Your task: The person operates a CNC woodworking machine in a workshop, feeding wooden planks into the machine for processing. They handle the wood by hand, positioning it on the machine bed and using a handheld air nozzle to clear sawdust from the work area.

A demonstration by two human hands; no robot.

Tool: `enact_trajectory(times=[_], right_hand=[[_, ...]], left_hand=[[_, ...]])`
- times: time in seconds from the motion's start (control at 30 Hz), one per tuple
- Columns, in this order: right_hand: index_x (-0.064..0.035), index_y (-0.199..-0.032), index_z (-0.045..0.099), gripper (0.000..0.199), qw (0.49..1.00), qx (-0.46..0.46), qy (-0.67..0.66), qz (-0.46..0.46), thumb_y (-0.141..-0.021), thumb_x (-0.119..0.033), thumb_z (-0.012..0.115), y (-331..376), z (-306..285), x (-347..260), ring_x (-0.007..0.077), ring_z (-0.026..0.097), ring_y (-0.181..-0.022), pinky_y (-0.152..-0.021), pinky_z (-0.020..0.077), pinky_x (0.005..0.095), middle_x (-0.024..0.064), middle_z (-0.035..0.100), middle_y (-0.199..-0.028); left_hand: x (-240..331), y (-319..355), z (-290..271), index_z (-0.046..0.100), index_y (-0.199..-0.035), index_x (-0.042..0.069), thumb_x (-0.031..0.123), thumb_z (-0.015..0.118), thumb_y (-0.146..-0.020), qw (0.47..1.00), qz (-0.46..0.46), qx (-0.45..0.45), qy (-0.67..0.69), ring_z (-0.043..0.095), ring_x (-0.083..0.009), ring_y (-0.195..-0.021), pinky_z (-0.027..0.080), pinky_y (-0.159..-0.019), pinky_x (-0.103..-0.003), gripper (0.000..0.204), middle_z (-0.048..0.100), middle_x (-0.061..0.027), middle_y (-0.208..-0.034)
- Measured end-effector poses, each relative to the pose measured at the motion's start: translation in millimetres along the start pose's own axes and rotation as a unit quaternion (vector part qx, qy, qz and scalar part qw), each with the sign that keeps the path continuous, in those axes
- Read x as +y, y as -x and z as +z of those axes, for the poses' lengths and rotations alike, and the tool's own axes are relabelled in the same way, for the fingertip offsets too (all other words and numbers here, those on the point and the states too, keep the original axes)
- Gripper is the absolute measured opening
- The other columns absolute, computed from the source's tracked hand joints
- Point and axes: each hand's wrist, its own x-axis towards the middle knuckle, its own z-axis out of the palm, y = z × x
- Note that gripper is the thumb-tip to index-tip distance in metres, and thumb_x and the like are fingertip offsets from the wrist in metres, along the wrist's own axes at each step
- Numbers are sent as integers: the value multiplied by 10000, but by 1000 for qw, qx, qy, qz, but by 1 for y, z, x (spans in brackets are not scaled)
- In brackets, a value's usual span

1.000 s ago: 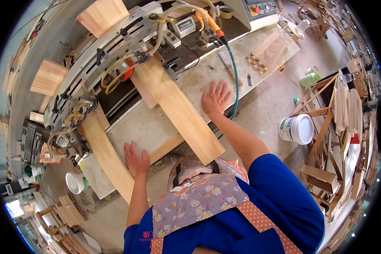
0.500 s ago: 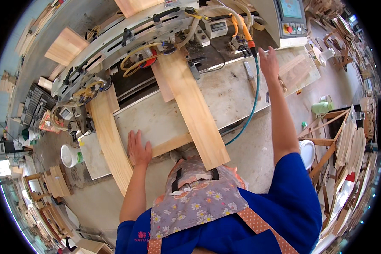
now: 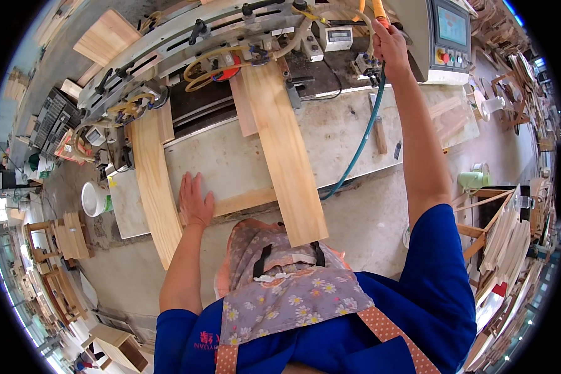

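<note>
My right hand (image 3: 390, 47) reaches far forward and closes round the lower end of an orange air gun (image 3: 381, 11), whose upper part shows above my fingers. From it a teal hose (image 3: 363, 147) curves down over the table edge. My left hand (image 3: 195, 198) lies flat with spread fingers on the pale worktable (image 3: 221, 159), touching or close beside a long pine board (image 3: 153, 181). A second long board (image 3: 287, 159) runs from the machine past the near edge, toward my apron. Between the two, a narrow wooden strip (image 3: 246, 201) lies along the table's near edge.
Across the far side stands a machine with a slotted metal beam (image 3: 174, 42), clamps and yellowish hoses. A control panel (image 3: 452, 31) with a screen is at the far right. White bucket (image 3: 93, 199) at left; green bucket (image 3: 475, 179) and stacked wood (image 3: 502, 235) at right.
My right hand has moved forward from beside the hose and taken hold of the orange air gun. My left hand stays flat on the table. The view has shifted slightly.
</note>
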Motion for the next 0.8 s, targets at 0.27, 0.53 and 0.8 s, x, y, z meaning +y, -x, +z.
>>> enact_trajectory(times=[0.27,0.53,0.8], right_hand=[[-128,-926,529,228,967,-104,-185,139,-946,-326,640,-31,-15,6,46,472,-587,-484,368,196,-36,521,-760],[-155,-1088,683,341,978,-66,-171,-96,-896,-432,631,-81,-34,-32,279,687,-943,-825,525,455,148,715,-1050],[-50,-1480,249,994,785,-366,-491,89,-770,-543,740,61,-9,12,7,490,-579,-440,372,134,221,419,-1382]], left_hand=[[2,-2,-1,428,-1398,113,251,609,-835,1000,4,12,5,267,-359,-1420,245,-1155,-468,607,314,-187,-1523],[7,-6,-8,418,-1407,117,258,609,-831,1000,10,11,9,274,-353,-1416,276,-1141,-468,623,316,-175,-1521],[-2,3,8,415,-1412,127,262,608,-831,1000,-17,11,-8,273,-332,-1420,251,-1158,-454,627,302,-151,-1532]])
